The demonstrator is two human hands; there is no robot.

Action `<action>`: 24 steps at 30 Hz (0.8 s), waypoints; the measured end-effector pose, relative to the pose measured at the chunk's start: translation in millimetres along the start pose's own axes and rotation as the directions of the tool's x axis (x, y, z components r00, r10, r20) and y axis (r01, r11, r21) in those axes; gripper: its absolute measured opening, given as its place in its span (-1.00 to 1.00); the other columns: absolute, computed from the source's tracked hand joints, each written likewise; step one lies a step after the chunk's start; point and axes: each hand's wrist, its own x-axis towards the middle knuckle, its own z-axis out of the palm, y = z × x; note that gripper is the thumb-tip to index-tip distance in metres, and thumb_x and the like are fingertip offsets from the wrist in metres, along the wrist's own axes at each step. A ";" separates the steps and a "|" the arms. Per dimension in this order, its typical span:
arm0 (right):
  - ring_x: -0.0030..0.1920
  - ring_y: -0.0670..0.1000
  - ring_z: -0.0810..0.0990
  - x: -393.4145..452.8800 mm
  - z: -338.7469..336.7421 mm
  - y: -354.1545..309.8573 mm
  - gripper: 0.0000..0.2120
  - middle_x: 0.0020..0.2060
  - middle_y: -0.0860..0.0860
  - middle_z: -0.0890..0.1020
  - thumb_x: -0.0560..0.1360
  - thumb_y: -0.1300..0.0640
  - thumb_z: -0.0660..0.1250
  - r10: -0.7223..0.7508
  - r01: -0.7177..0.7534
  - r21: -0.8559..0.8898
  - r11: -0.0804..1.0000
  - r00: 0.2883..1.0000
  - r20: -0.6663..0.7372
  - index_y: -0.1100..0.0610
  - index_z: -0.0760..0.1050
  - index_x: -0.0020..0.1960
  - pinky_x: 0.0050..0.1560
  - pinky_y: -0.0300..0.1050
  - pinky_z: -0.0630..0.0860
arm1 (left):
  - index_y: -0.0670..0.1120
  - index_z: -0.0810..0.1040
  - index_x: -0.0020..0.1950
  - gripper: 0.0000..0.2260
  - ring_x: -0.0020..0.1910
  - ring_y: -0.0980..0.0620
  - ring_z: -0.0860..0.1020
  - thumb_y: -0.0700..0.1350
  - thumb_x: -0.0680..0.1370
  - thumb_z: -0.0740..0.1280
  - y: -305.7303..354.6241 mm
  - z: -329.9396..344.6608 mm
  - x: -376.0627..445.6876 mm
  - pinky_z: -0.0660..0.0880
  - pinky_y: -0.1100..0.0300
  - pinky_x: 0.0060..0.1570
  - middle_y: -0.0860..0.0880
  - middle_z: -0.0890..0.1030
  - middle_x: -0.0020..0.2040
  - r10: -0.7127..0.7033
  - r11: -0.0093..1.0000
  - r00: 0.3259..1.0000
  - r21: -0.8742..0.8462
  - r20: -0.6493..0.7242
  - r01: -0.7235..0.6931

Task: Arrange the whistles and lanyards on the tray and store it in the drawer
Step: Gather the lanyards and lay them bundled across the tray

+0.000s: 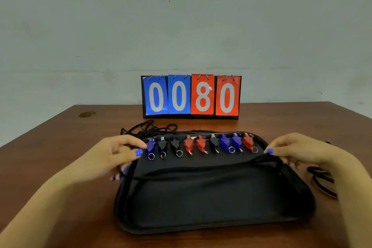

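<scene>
Black fabric of the tray is pinched at both upper corners by the left hand and right hand, and should be kept level so the whistles stay rowed, lanyards behind.

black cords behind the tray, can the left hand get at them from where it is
Probably yes. The left hand sits at the tray's far left corner, and the black cords lie on open table just beyond it, with nothing between.
</scene>
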 end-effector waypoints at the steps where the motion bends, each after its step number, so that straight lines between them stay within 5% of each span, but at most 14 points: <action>1: -0.49 -0.04 0.34 2.3 0.8 1.0 -0.88 -0.48 0.03 0.45 0.55 0.15 0.25 0.015 -0.015 -0.046 0.999 1.000 0.006 0.09 0.57 -0.04 -0.51 -0.23 0.23 | 0.03 0.60 -0.14 -0.90 -0.60 0.17 0.45 -0.16 0.46 0.35 -4.7 0.8 1.7 0.36 0.38 -0.59 0.02 0.50 -0.55 -0.005 0.998 0.999 0.068 0.048 0.001; 7: -0.44 -0.03 0.37 8.5 2.9 3.2 -0.89 -0.41 0.03 0.39 0.58 0.16 0.18 0.129 -0.121 -0.190 0.974 0.991 0.032 0.05 0.47 -0.06 -0.47 -0.24 0.36 | 0.12 0.52 -0.06 -0.75 -0.52 0.15 0.42 0.11 0.32 0.45 -13.5 10.9 5.7 0.42 0.30 -0.46 0.02 0.41 -0.53 -0.106 0.902 0.980 0.432 0.171 0.022; 12: -0.44 -0.03 0.39 11.4 5.3 2.5 -0.85 -0.42 0.04 0.42 0.57 0.19 0.18 0.149 -0.148 -0.224 0.963 0.989 -0.012 0.10 0.47 -0.15 -0.44 -0.21 0.39 | 0.22 0.46 0.01 -0.45 -0.44 0.22 0.42 0.47 0.14 0.20 -18.1 22.4 5.9 0.27 0.33 -0.42 0.25 0.49 -0.40 -0.120 0.696 0.980 0.717 0.159 -0.031; 17: -0.42 0.02 0.37 9.1 5.7 2.6 -0.84 -0.42 0.07 0.43 0.57 0.21 0.17 0.163 -0.169 -0.223 0.960 0.986 -0.046 0.13 0.43 -0.17 -0.44 -0.17 0.36 | 0.20 0.36 0.02 -0.86 -0.37 0.17 0.38 0.16 0.50 0.25 -20.5 22.3 8.6 0.24 0.32 -0.41 0.09 0.41 -0.34 -0.031 0.562 0.997 0.826 0.076 -0.045; 24: -0.42 0.04 0.38 9.4 5.7 3.6 -0.84 -0.38 0.09 0.44 0.59 0.16 0.15 0.183 -0.191 -0.228 0.955 0.981 -0.057 0.11 0.38 -0.17 -0.44 -0.18 0.36 | 0.25 0.39 -0.08 -0.96 -0.24 0.20 0.39 0.08 0.54 0.22 -23.1 4.9 8.8 0.29 0.34 -0.36 0.15 0.38 -0.26 -0.001 0.478 1.000 0.878 0.011 -0.009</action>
